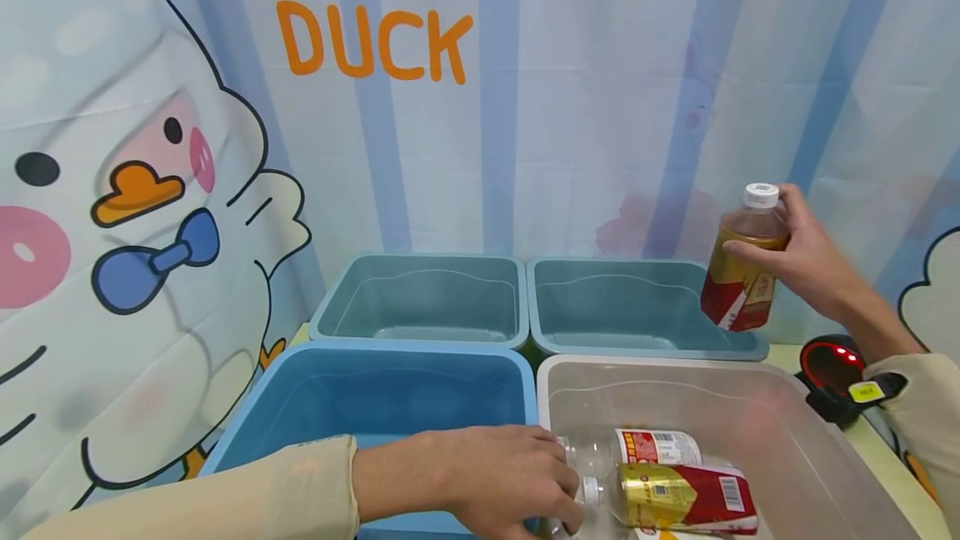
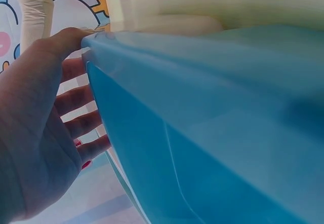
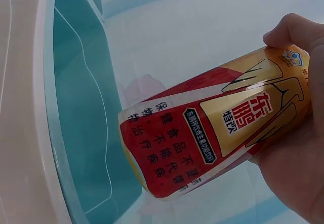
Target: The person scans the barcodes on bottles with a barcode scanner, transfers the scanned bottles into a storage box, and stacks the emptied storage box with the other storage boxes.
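My right hand (image 1: 806, 252) grips a drink bottle (image 3: 217, 117) with a gold and red label and white cap, tilted slightly. It is held up in front of the curtain, overlapping the right end of the back right teal bin (image 1: 622, 348) in the head view. My left hand (image 1: 487, 473) lies palm down across the adjoining rims of the blue bin (image 1: 420, 348) and the whitish bin (image 1: 675, 369). In the left wrist view its thumb is at the blue rim, fingers spread behind the wall. Close to those fingers, another gold and red bottle (image 1: 690, 497) lies on its side.
A clear bottle with a white and red label (image 1: 660, 447) lies beside it in the whitish bin. Another teal bin (image 1: 420, 261) stands at the back left. Behind the bins hangs a duck-print curtain (image 1: 585, 107). A black device with red lights (image 1: 832, 365) sits by my right wrist.
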Demonstrator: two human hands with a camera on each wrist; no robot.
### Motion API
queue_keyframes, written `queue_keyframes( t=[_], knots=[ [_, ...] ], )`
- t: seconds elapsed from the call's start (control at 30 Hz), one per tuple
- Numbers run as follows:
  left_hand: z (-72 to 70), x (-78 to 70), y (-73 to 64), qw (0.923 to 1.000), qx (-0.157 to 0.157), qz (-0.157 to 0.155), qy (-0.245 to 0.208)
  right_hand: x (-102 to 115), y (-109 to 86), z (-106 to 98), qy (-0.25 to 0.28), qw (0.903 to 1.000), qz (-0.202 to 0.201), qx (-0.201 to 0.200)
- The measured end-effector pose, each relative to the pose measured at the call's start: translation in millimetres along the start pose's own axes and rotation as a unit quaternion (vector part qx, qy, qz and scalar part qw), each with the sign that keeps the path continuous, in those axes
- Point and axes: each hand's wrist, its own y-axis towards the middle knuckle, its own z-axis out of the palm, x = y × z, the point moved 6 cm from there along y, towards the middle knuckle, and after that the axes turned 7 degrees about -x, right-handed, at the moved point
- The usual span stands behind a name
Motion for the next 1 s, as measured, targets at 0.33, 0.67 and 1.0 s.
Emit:
queue_keyframes(
  t=[0.33,0.67,1.0],
  knots=[
    [-0.1,0.3,-1.4,1.0000,-0.003,-0.002,-0.004,29.0,13.5,34.7,-0.010,0.9974,-0.064,0.031],
    [-0.4,0.4,-1.9,1.0000,-0.005,-0.002,-0.002,48.7,21.0,73.7,-0.059,0.9886,-0.125,0.060],
    [-0.4,0.8,-1.7,1.0000,-0.002,0.000,0.000,58.5,25.5,115.7,-0.128,0.9586,-0.222,0.124]
  ],
)
